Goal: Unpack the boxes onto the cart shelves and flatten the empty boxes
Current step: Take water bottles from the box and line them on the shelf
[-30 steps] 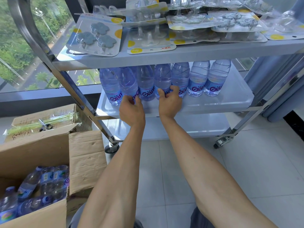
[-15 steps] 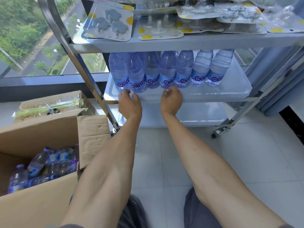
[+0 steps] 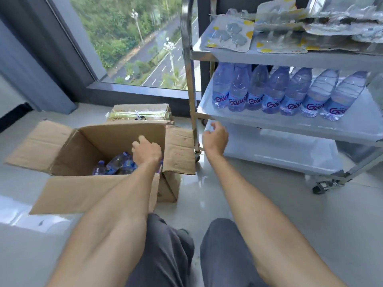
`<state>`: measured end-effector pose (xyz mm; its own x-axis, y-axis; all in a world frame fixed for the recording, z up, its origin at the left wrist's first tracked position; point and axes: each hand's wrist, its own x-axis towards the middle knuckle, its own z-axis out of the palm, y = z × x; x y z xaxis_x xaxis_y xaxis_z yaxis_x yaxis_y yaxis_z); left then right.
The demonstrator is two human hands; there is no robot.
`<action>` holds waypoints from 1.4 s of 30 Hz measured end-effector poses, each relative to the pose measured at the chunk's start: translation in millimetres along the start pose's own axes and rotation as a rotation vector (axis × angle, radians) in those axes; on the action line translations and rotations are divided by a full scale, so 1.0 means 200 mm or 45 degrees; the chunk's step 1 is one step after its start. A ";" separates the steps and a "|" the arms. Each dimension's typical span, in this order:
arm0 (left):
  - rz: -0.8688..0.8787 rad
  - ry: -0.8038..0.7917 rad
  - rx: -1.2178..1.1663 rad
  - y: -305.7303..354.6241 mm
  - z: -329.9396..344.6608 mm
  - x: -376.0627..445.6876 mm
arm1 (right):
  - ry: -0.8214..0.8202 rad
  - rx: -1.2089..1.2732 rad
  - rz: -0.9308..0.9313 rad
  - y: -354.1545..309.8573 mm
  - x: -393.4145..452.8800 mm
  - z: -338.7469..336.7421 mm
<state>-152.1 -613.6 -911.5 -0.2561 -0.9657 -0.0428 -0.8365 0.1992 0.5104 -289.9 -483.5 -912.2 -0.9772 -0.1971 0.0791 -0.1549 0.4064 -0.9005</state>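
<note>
A pale, glossy tiled floor (image 3: 207, 195) runs up to a tall window (image 3: 132, 38) with a road and trees below. On it sits an open cardboard box (image 3: 116, 139) holding water bottles (image 3: 116, 164) (only a few show). The left hand (image 3: 147, 152) hangs over them, fingers loosely curled, holding nothing. The right hand (image 3: 215, 137) is relaxed and empty beside the cart (image 3: 290, 129), whose middle shelf carries a row of upright bottles (image 3: 284, 94).
</note>
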 end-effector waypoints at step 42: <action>-0.425 -1.166 1.293 -1.20 0.89 1.17 | -0.483 -0.735 1.143 0.62 -0.33 1.84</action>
<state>-98.1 -858.6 -1196.8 0.1300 -0.6198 -0.7739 -0.7991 0.3966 -0.4518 -192.0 -749.0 -1187.7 -0.6770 0.1554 -0.7194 0.4404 0.8687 -0.2268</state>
